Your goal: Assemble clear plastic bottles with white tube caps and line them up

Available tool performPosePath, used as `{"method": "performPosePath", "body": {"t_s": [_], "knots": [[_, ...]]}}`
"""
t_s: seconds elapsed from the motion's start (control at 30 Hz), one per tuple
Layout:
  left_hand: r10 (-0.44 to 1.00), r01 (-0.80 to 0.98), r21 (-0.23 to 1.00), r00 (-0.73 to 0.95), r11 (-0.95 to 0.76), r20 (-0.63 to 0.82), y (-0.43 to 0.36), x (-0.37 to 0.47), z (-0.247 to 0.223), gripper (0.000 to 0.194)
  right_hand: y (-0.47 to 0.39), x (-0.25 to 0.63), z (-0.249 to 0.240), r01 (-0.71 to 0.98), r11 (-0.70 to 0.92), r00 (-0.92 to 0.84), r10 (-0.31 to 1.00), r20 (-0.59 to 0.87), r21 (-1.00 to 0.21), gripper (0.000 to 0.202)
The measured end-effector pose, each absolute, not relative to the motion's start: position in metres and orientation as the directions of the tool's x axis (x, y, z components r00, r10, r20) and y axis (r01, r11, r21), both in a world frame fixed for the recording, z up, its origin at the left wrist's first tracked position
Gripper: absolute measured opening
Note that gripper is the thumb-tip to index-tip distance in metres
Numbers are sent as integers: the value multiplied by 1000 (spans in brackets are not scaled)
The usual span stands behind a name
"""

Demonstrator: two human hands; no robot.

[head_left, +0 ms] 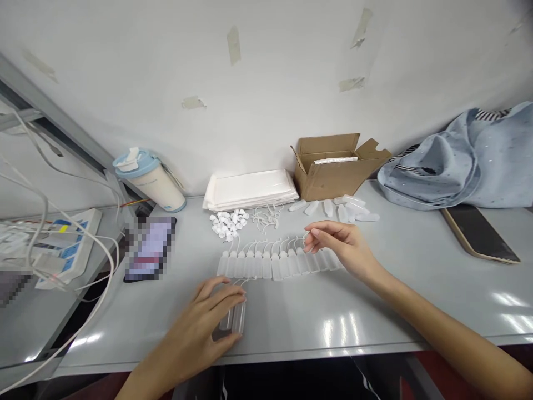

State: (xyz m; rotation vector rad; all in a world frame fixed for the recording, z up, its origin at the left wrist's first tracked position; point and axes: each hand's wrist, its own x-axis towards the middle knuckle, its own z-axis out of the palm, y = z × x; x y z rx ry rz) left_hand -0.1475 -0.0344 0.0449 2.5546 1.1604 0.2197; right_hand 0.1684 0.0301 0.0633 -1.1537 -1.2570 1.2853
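Observation:
Along the middle of the table lies a row of small translucent plastic bottles (250, 266), most with a thin white cord loop at the neck. My left hand (208, 314) curls around two more clear bottles (238, 318) near the front edge, thumb and fingers closed at their sides. Over the right part of the row, my right hand (335, 241) has its fingertips pinched at the cord loops; what sits in the pinch is too small to make out. Behind the row are a heap of white caps (228, 224), a tangle of loose cords (266, 218) and several loose bottles (347, 210).
Against the wall are flat white packets (252, 189) and an open cardboard box (341, 176). A cup (156, 183) and a phone (150, 250) lie to the left, near a power strip (79, 244) with cables. On the right are a blue cloth bag (453, 166) and another phone (478, 233).

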Motion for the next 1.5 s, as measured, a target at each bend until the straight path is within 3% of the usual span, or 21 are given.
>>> {"method": "performPosePath", "body": {"t_s": [0.6,0.87,0.97,1.1,1.17,1.37,1.5], "knots": [[754,709,329,657,-624,13,-33,-147,46,45,34,174,61,-19,42,-39,998,43,-999,18],[749,687,384,663,-617,18,-29,-144,57,45,33,173,62,21,41,-36,999,40,-999,19],[770,679,419,632,-603,86,-15,-134,70,38,34,175,63,56,49,-29,998,47,-997,20],[788,643,457,537,-614,303,26,-109,87,18,37,179,62,105,81,0,997,82,-991,18],[813,673,457,481,-582,327,51,-96,91,17,41,182,60,133,102,20,994,105,-986,17],[856,755,404,470,-517,216,108,-80,81,18,55,195,51,284,185,66,975,211,-941,20],[835,737,400,517,-546,188,112,-80,67,19,66,209,42,591,315,4,919,393,-743,22]]}}
